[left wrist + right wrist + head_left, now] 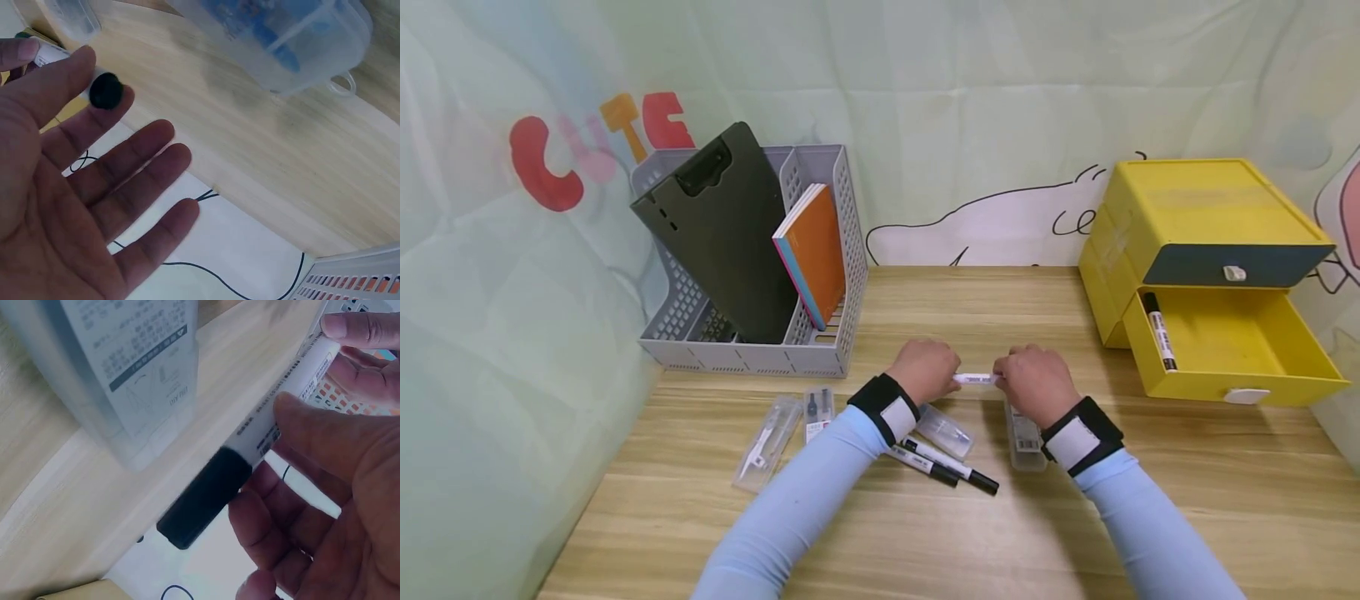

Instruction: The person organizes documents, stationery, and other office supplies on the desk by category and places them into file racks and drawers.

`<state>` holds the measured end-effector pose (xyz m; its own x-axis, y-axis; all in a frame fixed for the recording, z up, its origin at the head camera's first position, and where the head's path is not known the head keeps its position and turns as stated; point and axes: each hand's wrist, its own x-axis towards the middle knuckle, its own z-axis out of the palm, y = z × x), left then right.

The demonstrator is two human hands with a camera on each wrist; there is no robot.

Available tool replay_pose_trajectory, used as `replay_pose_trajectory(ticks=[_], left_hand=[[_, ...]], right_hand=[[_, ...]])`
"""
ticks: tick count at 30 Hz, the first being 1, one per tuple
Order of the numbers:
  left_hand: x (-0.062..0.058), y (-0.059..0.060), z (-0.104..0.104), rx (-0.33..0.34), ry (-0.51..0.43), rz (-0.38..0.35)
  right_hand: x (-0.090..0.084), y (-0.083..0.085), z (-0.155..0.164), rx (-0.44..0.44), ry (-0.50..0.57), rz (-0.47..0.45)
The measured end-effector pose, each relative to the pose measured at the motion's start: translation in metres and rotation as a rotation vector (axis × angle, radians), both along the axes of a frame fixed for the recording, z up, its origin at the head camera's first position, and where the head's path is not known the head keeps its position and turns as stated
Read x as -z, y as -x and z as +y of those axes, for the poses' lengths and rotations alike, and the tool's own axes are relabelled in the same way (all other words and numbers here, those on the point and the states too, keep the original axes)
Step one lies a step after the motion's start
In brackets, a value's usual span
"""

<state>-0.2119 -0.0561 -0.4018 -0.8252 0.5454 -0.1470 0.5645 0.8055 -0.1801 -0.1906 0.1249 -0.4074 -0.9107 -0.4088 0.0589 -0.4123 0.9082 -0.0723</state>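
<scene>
A white cylindrical marker pen with a black cap (976, 379) is held above the middle of the pale wood-grain worktop (910, 554), running roughly parallel to its back edge. The left hand (928, 371) pinches it at one end between thumb and index finger, the other fingers spread; the right hand (1036, 383) grips the barrel near the cap. Just under the right hand lies a clear rectangular plastic case with a printed label (1026, 442). Nearer the worktop's front, two white marker pens with black caps (953, 467) lie side by side, just beside a clear oblong plastic case (946, 431). Toward the left edge are a small clear case with dark contents (817, 408) and a flat transparent case holding a white item (767, 442). A grey perforated plastic organizer (745, 358) fills the back left corner, carrying a dark grey clipboard (722, 233) and an orange-covered notebook (818, 250). At the back right corner stands a yellow drawer unit (1217, 200), its lower drawer (1247, 333) pulled out, with another black-capped white marker (1161, 332) along the drawer's left wall.
</scene>
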Motion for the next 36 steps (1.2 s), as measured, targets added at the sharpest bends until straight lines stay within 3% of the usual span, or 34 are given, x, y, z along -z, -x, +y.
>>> replay_pose_trajectory(ticks=[5,8,12,17,24,27,31,36], left_hand=[[0.002,0.001,0.001,0.008,-0.052,0.083],[0.001,0.001,0.002,-0.001,-0.094,0.138],[-0.002,0.001,0.006,0.01,-0.146,0.136],[-0.002,-0.001,0.013,0.082,-0.182,0.109],[-0.001,-0.005,0.018,0.146,-0.234,0.123],[-0.001,-0.006,0.018,0.121,-0.216,0.059],[0.0,-0.004,0.01,0.029,-0.162,-0.016],[0.001,0.002,-0.004,-0.113,-0.093,-0.031]], right_hand=[[0.002,-0.001,0.0,0.13,0.117,0.104],[0.002,-0.001,0.0,0.202,0.187,0.107],[0.0,0.0,-0.002,0.235,0.267,-0.025],[-0.002,0.002,-0.003,0.299,0.368,-0.219],[-0.005,0.005,-0.001,0.337,0.473,-0.306],[-0.008,0.005,0.0,0.347,0.488,-0.34],[-0.01,0.005,0.004,0.361,0.436,-0.347],[-0.014,0.004,0.01,0.367,0.368,-0.318]])
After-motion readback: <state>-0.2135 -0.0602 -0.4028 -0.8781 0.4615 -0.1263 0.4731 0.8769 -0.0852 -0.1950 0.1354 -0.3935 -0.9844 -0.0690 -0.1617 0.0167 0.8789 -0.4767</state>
